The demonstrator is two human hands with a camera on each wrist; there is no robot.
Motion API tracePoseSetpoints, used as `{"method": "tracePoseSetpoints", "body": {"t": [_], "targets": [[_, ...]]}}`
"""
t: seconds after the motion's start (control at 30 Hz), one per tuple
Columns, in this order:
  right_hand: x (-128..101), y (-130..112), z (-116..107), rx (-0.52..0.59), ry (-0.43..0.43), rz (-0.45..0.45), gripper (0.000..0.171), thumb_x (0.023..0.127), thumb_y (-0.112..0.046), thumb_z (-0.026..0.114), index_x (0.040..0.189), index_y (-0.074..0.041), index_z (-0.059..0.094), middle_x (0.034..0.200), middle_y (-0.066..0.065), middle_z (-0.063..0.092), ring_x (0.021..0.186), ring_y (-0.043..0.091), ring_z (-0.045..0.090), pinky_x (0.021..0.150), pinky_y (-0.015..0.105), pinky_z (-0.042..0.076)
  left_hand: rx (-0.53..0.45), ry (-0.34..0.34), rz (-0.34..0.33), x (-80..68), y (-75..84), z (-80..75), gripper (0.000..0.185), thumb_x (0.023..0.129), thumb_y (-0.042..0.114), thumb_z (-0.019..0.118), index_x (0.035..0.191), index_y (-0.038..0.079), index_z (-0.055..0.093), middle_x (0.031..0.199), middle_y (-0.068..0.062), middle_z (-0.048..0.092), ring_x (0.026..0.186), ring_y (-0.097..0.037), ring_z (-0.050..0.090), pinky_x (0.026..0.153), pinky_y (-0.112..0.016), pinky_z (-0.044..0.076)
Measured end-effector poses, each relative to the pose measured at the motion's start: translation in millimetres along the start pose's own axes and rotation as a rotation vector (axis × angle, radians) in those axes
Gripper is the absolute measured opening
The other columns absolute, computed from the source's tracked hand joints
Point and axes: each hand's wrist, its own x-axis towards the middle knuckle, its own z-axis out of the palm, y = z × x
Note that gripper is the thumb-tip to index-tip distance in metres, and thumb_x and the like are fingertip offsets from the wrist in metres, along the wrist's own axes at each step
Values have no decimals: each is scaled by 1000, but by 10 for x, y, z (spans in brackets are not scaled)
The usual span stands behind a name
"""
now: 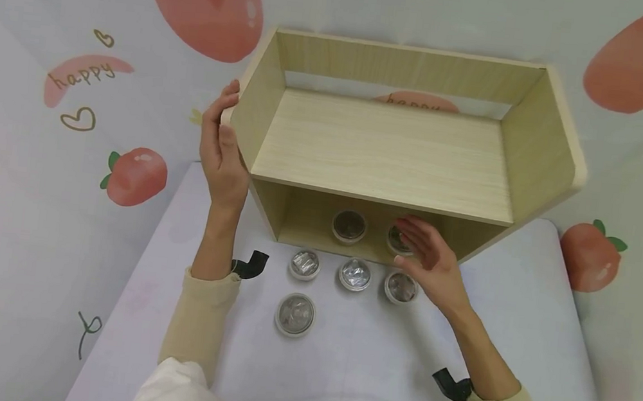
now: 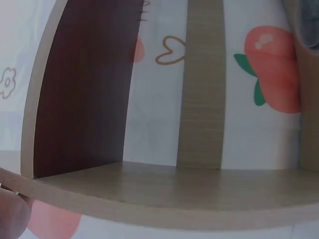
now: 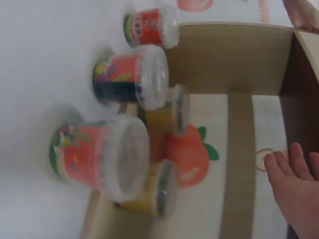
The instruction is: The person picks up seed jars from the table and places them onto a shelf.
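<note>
A two-level light wood shelf (image 1: 390,149) stands on the table. My left hand (image 1: 226,159) grips the front edge of its left side panel, thumb and fingers to either side. Inside the lower compartment are two lidded cups: a left cup (image 1: 349,226) and a right cup (image 1: 400,239); their sides look yellow in the right wrist view. My right hand (image 1: 432,263) is at the compartment's opening, fingers extended and partly covering the right cup. In the right wrist view its fingers (image 3: 299,167) are spread with nothing held.
Before the shelf stands a row of red-labelled lidded cups: a left one (image 1: 305,263), a middle one (image 1: 356,274) and a right one (image 1: 401,287). Closer to me is another lidded cup (image 1: 295,315). A fruit-patterned cloth (image 1: 65,202) hangs behind the pale table (image 1: 350,384).
</note>
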Motion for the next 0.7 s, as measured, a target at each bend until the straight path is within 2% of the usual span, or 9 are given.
{"method": "tracePoseSetpoints", "body": {"t": [0.13,0.27,0.47,0.6,0.7], "targets": [[-17,-162,-49,-9,-33,-54,71,78,28,60,143,15,34,142,36,42,136,35,44,112,40,36,57,-18,-78,-90,58,-82,45,105,16,45,139,-14,44,145,-18,50,136,-27,45,113,-45,33],[-51,-328,-107,-76,-76,-83,76,74,32,61,143,15,36,142,34,44,135,31,46,109,37,39,59,-37,-141,-167,131,-110,45,101,-4,38,144,-13,39,148,-21,46,137,-26,45,114,-44,32],[-73,-606,-189,-148,-139,-134,83,67,35,63,143,18,34,140,36,45,133,32,48,106,34,43,73,-29,-200,-310,190,-171,46,98,-6,41,143,-15,39,145,-24,48,136,-27,46,115,-42,32],[-16,-826,-200,-230,-160,-153,82,66,33,65,142,17,36,138,34,47,131,31,50,105,31,44,146,5,-254,-481,60,-338,43,95,-7,46,138,-13,48,137,-19,57,126,-23,55,107,-37,41],[15,-1032,-187,-287,-167,-166,78,67,30,66,140,17,40,137,29,52,127,26,53,103,29,45,187,-11,-267,-635,-68,-455,40,95,-5,49,134,-9,54,133,-15,61,120,-22,58,98,-35,47]]}}
